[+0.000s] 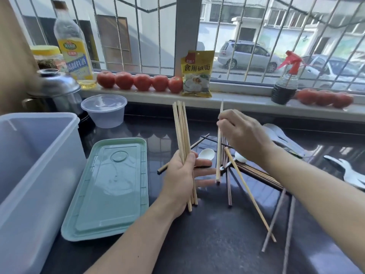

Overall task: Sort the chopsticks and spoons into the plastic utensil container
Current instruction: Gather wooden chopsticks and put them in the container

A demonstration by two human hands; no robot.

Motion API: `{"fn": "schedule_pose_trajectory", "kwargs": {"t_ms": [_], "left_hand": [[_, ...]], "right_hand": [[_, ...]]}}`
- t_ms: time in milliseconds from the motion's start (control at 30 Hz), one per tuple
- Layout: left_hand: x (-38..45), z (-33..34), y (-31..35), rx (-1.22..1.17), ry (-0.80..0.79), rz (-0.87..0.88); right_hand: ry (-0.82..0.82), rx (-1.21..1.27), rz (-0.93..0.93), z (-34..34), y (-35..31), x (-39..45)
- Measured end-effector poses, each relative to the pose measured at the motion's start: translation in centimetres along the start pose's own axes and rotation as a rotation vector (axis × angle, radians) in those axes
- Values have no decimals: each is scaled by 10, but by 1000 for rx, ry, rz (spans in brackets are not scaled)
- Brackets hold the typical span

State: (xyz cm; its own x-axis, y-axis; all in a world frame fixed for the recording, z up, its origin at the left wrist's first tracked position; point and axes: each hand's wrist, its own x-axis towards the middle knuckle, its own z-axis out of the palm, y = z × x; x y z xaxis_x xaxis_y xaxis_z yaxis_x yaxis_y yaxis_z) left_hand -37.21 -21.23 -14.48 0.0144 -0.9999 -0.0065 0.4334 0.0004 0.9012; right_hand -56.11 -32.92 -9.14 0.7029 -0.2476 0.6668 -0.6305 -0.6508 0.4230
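Note:
My left hand (182, 178) grips a bundle of several light bamboo chopsticks (181, 127), held upright above the dark counter. Just to its right, my right hand (243, 135) pinches a single light chopstick (218, 155), nearly vertical. Under and behind the right hand lies a loose pile of dark chopsticks (256, 173), with one light chopstick (250, 194) slanting across it. White spoons (206, 154) lie among the pile, and more spoons (284, 139) lie at the right. The translucent plastic utensil container (41, 165) stands open at the left edge, its green lid (110, 190) flat beside it.
A round clear tub (104, 110) and a steel pot (57, 89) stand at the back left. The window sill (237, 101) holds tomatoes (141, 82), an oil bottle (74, 50), a yellow packet (197, 73) and a spray bottle (286, 84). White forks (347, 171) lie far right.

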Motion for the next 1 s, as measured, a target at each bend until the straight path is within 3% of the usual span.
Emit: {"fn": "schedule_pose_trajectory", "kwargs": {"t_ms": [100, 200, 367, 467, 533, 600, 667, 733, 800, 867, 933, 1000], "left_hand": [[-17, 11, 9, -39, -177, -105], [-43, 21, 16, -85, -314, -163], [-87, 31, 46, -60, -288, -167], [-116, 18, 94, -12, -215, -97], [-133, -2, 136, -21, -185, -30], [-146, -27, 179, 34, -169, 50], [-157, -58, 218, 130, -136, 111], [-166, -93, 251, 237, -77, 165], [-173, -128, 279, 328, -34, 164], [-177, -163, 298, 401, 17, 108], [-178, -200, 307, 452, 163, 88], [-177, -238, 307, 504, 363, 117]], "right_hand": [[-25, 16, -93, -35, -43, -5], [-16, 31, 3, -66, -70, -12], [118, 165, 276, -114, -110, -4], [279, 497, 711, -140, -137, 41], [158, 821, 903, -150, -157, 86], [28, 1154, 905, -157, -181, 131], [-2, 1475, 850, -162, -209, 175], [-10, 1625, 739, -163, -238, 212], [-60, 1535, 670, -158, -261, 246], [-66, 1453, 721, -145, -277, 279], [-14, 1458, 885, -129, -283, 305], [-68, 1224, 919, -105, -280, 319]]}}
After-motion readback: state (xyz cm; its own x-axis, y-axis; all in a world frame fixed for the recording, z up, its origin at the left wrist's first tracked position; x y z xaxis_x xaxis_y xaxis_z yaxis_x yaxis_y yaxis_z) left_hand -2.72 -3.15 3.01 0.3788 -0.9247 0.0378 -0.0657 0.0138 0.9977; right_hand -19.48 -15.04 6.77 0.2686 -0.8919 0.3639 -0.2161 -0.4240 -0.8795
